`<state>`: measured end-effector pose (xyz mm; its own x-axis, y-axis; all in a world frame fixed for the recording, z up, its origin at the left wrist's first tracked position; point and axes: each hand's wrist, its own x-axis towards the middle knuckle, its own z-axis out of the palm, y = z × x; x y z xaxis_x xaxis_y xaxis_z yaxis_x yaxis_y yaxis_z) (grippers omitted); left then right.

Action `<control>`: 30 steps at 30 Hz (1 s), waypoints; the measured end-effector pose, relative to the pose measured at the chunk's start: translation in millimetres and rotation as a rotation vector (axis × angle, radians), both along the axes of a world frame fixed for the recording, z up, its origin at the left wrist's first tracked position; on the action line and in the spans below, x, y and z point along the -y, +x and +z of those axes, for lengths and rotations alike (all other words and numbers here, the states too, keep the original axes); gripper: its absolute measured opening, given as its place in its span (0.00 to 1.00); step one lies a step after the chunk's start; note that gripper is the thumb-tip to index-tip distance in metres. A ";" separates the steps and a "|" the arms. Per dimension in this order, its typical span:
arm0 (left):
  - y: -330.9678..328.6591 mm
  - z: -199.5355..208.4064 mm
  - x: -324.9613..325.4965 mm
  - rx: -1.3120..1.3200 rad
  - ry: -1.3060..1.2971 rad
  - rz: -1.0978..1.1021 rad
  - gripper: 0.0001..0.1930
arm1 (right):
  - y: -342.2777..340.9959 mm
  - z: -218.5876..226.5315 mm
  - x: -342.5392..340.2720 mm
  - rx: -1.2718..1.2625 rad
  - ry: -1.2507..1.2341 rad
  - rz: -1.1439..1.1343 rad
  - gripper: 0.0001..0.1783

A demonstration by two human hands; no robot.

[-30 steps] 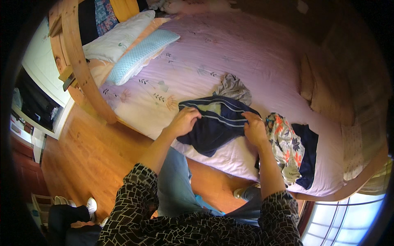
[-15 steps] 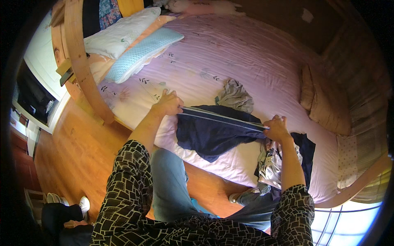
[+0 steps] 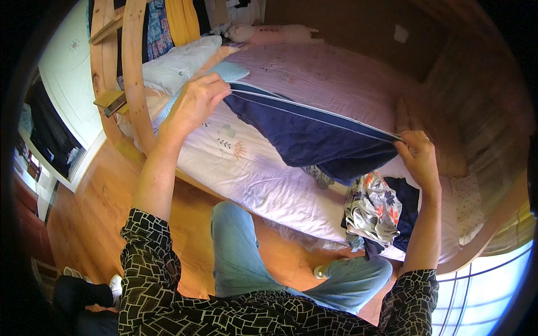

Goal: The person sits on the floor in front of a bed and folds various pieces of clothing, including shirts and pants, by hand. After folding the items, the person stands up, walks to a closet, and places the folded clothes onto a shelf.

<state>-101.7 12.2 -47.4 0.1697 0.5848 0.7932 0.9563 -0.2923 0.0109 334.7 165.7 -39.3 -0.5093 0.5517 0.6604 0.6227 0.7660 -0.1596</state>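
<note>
A navy garment [image 3: 319,137] with a white-edged waistband hangs stretched between my two hands, lifted above the bed. My left hand [image 3: 196,103] pinches one end of the waistband, close to the pillows. At the other end, my right hand [image 3: 420,159] is closed on the band's corner. The cloth droops below in a rough triangle, its lower tip near my right hand. Part of a crumpled grey-green cloth [image 3: 320,176] shows beneath it on the sheet. Nearer my right forearm lies a bunched white garment with an orange and dark print [image 3: 372,210], beside a dark cloth [image 3: 408,201].
The bed's pale sheet [image 3: 224,179] spreads ahead of my knees. At the back left are a white pillow [image 3: 174,64], a light blue pillow [image 3: 231,71] and a wooden bed frame [image 3: 134,73]. A plush toy [image 3: 274,35] lies at the far end; brown cushions [image 3: 448,145] sit right.
Both hands have risen and spread apart, lifting the navy garment off the bed and pulling its waistband wider. The printed clothing by my right arm is more exposed; my view has tilted up slightly.
</note>
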 end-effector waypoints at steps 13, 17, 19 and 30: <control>4.3 18.7 40.2 0.665 -0.723 -0.495 0.05 | 41.5 7.5 39.0 -0.527 -0.673 0.614 0.13; 10.1 2.9 49.8 0.834 -0.649 -0.906 0.07 | 37.5 -1.4 71.8 -0.621 -0.695 1.055 0.19; 13.8 -15.4 53.0 1.009 -0.661 -1.100 0.09 | 40.3 -7.8 84.2 -0.594 -0.738 1.192 0.18; 23.6 -25.6 96.7 0.719 -0.651 -0.824 0.11 | 73.7 -13.8 112.0 0.032 -0.752 0.717 0.09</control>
